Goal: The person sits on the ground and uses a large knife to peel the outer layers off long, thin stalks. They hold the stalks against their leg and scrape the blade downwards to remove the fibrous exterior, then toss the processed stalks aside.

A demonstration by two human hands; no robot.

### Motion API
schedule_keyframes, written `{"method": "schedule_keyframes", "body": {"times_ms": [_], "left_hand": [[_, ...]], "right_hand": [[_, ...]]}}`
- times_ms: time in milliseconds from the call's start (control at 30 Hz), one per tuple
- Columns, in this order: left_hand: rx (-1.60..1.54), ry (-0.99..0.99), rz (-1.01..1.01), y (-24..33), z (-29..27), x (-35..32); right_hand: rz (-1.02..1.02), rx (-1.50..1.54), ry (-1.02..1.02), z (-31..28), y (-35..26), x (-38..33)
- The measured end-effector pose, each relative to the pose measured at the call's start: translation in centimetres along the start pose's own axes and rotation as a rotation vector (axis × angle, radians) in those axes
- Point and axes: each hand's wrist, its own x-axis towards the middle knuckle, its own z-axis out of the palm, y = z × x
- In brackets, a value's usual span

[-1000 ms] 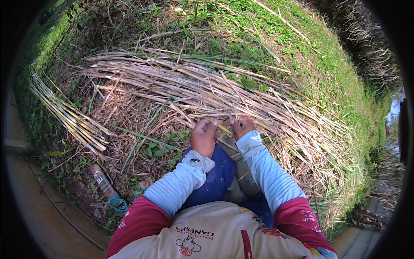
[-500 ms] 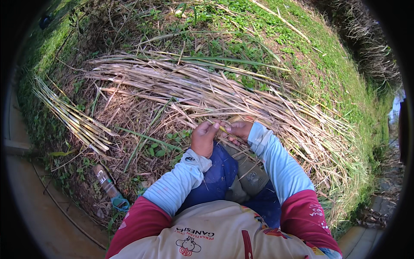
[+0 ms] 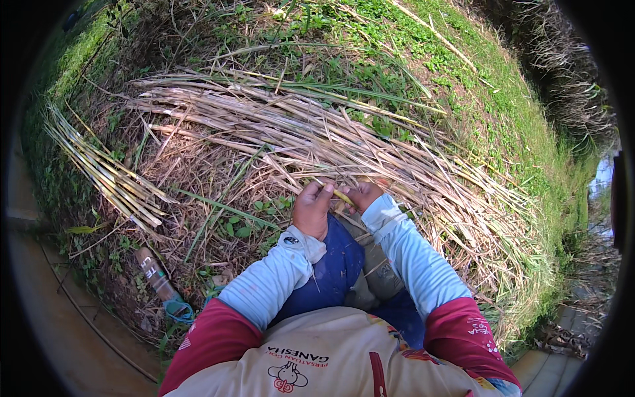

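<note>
Just above my knees, my two hands work close together on a thin yellow-green cane stalk [image 3: 342, 196]. My left hand [image 3: 311, 212] is closed on it, thumb laid along the top. Beside it my right hand [image 3: 364, 196] pinches the same stalk, its fingertips partly hidden. Right beyond my hands lies a large heap of dry, leaf-wrapped cane stalks [image 3: 284, 126], stretching from the far left to the right. Off to the left rests a smaller bundle of bare, yellowish stalks [image 3: 116, 182].
A clear plastic bottle [image 3: 156, 276] with a blue-green tie [image 3: 177, 308] lies at my lower left, next to a concrete edge [image 3: 86, 324]. Long green leaves [image 3: 228, 210] and dry litter cover the ground. Grass [image 3: 503, 112] spreads right, with a shaded ditch [image 3: 562, 59] beyond.
My right hand has turned and drawn slightly left, closer to my left hand, and more of the stalk's yellow-green surface shows between them. The whole view has shifted slightly.
</note>
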Motion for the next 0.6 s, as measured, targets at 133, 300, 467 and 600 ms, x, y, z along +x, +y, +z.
{"method": "schedule_keyframes", "body": {"times_ms": [133,300,467,600], "left_hand": [[-0.039,-0.011,0.006,-0.1,0.0,0.1],[-0.006,-0.004,0.052,0.0,0.5,0.2],[0.054,0.039,0.054,-0.2,1.3,-0.1],[0.219,0.120,0.012,0.7,0.4,0.0]], "right_hand": [[-0.036,-0.310,0.197,0.6,-0.2,0.0],[-0.014,-0.326,0.408,-2.4,3.5,2.8],[-0.046,-0.513,0.671,-12.3,10.3,0.4],[-0.140,-0.590,0.684,-16.0,11.3,-7.3]]}}
